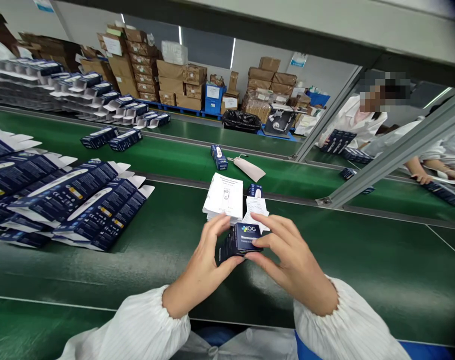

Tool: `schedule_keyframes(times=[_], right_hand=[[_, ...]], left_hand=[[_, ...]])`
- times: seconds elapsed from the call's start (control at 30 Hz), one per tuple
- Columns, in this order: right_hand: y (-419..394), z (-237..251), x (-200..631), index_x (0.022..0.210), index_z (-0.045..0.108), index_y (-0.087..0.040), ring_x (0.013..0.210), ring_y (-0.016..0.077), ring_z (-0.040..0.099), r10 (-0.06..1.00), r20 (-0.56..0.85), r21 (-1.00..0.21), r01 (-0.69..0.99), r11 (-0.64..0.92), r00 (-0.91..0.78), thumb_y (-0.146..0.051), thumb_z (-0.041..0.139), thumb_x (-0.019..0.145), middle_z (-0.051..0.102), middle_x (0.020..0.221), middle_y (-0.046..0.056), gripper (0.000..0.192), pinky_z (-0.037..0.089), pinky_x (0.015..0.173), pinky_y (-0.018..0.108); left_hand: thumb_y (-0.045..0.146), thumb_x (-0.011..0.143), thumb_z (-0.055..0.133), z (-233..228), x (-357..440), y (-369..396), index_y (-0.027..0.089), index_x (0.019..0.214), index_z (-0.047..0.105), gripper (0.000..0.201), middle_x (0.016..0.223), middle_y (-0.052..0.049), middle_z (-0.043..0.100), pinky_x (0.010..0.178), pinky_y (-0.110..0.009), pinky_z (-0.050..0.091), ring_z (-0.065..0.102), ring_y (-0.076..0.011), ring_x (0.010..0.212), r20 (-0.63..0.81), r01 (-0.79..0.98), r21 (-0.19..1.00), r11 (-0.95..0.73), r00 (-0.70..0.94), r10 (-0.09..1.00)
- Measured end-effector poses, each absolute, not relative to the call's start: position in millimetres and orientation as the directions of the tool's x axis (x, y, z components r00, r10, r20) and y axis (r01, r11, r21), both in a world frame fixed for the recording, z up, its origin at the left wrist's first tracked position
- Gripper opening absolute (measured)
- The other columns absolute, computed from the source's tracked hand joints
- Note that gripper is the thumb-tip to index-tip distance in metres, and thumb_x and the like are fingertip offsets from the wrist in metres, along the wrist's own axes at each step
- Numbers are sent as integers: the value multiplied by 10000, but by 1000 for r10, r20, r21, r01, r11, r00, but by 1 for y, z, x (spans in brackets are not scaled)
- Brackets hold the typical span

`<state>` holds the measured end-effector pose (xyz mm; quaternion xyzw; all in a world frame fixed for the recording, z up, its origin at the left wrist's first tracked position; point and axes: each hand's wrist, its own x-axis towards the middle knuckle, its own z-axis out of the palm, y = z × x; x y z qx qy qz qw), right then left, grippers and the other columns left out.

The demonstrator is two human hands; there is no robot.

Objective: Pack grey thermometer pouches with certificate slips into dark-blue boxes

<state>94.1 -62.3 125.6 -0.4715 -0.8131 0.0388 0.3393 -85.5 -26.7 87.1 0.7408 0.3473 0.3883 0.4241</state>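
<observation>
Between my hands is a dark blue thermometer box (247, 239), its printed end turned up toward me. My left hand (208, 252) is wrapped along the box's left side, the thumb near its lower edge. On the right, my right hand (283, 250) grips it, with fingertips on the printed end and the thumb underneath. Just beyond lies a stack of white instruction booklets (224, 195). Beside that stack is a small printed slip (256, 210), partly hidden by my right fingers, with another blue box (255, 190) behind it.
Stacks of open-flapped blue boxes (99, 205) stand at left. On the green conveyor (178, 155) lie a blue box (218, 157) and a pale pouch (250, 168). A slanted metal post (385, 155) rises at right; co-workers in white handle boxes beyond it.
</observation>
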Motion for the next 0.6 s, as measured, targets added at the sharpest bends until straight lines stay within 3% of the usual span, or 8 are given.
schedule_keyframes(times=[0.1,0.17,0.23,0.3,0.4,0.47,0.53,0.6], right_hand=[[-59,149,98,1111,551,-235,931,273,521,815,354,-301,770,563,-458,-350,621,796,563,1106,94,342,451,767,440],[-52,161,115,1167,529,-255,861,240,538,831,295,-360,751,554,-472,-403,637,773,596,1011,66,434,465,727,377],[-40,163,148,1131,556,-260,817,207,545,904,324,-494,765,413,-279,-460,631,757,598,972,41,431,473,691,320],[-22,152,192,1072,588,-235,700,163,539,937,332,-668,728,151,110,-481,573,788,597,874,28,376,467,599,266],[10,115,259,1009,607,-167,547,105,478,844,124,-870,467,-161,522,-475,551,801,564,721,21,376,416,465,205],[32,86,293,965,594,-96,487,97,448,762,-66,-897,295,-328,644,-446,532,828,514,603,14,381,421,441,208],[52,62,313,955,572,-53,501,106,476,728,-108,-890,261,-374,677,-378,497,870,514,606,24,345,464,482,239],[73,45,321,1006,542,-71,602,119,538,722,-81,-885,284,-370,687,-337,470,898,556,738,44,296,498,561,266]], left_hand=[[299,771,567,86,-79,-29,330,1333,203,670,1233,-58,486,966,-402,385,456,-208,1152,113,183,950,-253,553,825],[308,752,591,86,-79,-26,318,1331,219,688,1278,-62,453,1008,-410,336,404,-219,1201,144,159,950,-268,539,830],[323,775,559,88,-84,-17,291,1323,235,638,1336,-74,390,1039,-414,289,349,-221,1243,238,101,948,-301,401,885],[339,827,472,89,-91,-2,270,1296,284,511,1341,-75,381,1042,-413,279,347,-208,1243,275,79,952,-294,192,942],[366,851,409,87,-99,23,259,1206,411,371,1253,-55,475,1010,-385,324,422,-186,1179,193,129,972,-196,33,981],[388,844,410,77,-101,38,248,1144,476,337,1221,-46,506,1000,-368,334,443,-185,1155,163,172,972,-163,14,986],[409,838,404,62,-100,50,239,1121,500,344,1206,-47,522,992,-368,338,458,-193,1138,130,203,971,-126,-8,991],[434,829,398,45,-98,60,234,1117,505,366,1186,-51,538,977,-380,347,479,-207,1111,76,228,971,-68,-29,997]])
